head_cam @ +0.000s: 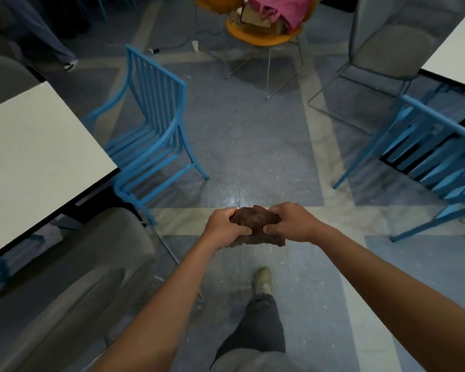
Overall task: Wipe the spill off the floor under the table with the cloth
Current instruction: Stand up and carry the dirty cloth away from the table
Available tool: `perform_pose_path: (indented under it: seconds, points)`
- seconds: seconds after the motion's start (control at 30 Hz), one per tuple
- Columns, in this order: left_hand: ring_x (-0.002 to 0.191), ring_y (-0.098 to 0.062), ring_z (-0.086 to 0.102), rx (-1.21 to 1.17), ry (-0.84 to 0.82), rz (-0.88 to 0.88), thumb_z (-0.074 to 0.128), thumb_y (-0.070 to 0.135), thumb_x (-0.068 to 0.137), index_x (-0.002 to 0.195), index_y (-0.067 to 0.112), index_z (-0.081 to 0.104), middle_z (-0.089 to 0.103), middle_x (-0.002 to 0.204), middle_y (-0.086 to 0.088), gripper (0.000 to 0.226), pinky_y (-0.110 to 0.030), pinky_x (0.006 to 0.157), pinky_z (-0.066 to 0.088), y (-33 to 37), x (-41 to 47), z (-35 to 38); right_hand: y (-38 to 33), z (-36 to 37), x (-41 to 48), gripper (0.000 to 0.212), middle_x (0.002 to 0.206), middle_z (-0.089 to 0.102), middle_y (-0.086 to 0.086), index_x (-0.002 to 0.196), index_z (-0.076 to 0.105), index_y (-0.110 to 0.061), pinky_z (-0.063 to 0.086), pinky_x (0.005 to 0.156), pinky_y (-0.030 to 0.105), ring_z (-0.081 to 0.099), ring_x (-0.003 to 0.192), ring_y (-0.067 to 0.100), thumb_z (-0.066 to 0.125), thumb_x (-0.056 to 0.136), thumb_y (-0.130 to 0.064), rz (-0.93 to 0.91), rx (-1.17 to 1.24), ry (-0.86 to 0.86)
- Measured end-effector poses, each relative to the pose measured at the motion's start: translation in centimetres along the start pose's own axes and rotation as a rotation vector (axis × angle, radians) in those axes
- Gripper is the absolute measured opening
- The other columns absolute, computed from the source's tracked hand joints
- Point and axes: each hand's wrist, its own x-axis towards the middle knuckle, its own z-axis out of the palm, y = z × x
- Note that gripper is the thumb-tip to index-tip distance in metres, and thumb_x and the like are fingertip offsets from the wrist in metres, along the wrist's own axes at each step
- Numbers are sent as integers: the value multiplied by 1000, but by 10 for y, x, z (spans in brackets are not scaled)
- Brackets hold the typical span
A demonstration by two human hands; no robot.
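The person stood in the aisle with both arms out, the left hand and the right hand each with fingers clenched on a bunched brown cloth held in the air between them, well above the floor. No spill could be made out on the visible tiles, and the floor beneath the white counter at the left was hidden. By my judgement the wiping had not begun: crouching, reaching under and wiping all remained.
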Motion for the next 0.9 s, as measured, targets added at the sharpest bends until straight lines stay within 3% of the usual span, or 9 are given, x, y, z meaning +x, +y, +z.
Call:
perform_pose_path:
  seconds: [0.2, 0.33, 0.5, 0.63, 0.77, 0.9]
  points:
    - [77, -27, 80, -40, 11, -1, 90, 14, 76, 118, 20, 74, 80, 98, -5, 45, -34, 54, 61, 78, 93, -13, 11, -96, 96, 20, 84, 71, 2, 94, 73, -19, 49, 69, 31, 63, 78, 18, 75, 82, -35, -46, -107, -19]
    - [77, -28, 79, -64, 70, 21, 88, 15, 79, 117, 23, 73, 80, 95, -6, 43, -28, 50, 55, 125, 140, -30, 9, -156, 156, 15, 82, 68, 0, 89, 70, -21, 42, 61, 26, 62, 77, 17, 75, 83, -34, -106, -142, -47]
    - [87, -23, 78, -158, 160, -38, 91, 17, 78, 118, 24, 74, 79, 104, 1, 44, -41, 65, 67, 153, 208, -55, 5, -208, 242, 12, 78, 65, -5, 84, 66, -27, 40, 59, 25, 60, 75, 12, 76, 83, -32, -203, -153, -138]
    - [80, -32, 80, -255, 293, -88, 92, 11, 75, 100, 26, 75, 81, 93, -6, 34, -59, 70, 65, 164, 259, -66, 2, -235, 321, 16, 79, 68, -2, 86, 69, -23, 47, 64, 32, 63, 77, 18, 77, 80, -36, -327, -241, -203]
    - [79, -32, 80, -354, 430, -168, 93, 12, 76, 104, 20, 75, 80, 92, -8, 35, -56, 70, 66, 182, 300, -71, -10, -267, 395, 15, 78, 68, -2, 80, 66, -27, 48, 66, 33, 63, 75, 16, 77, 79, -37, -428, -309, -336]
    - [86, -24, 80, -503, 528, -222, 94, 17, 74, 114, 21, 76, 81, 102, -2, 44, -51, 73, 68, 200, 327, -80, -34, -296, 451, 17, 77, 65, -3, 86, 69, -24, 44, 63, 32, 60, 74, 15, 77, 80, -38, -528, -362, -415]
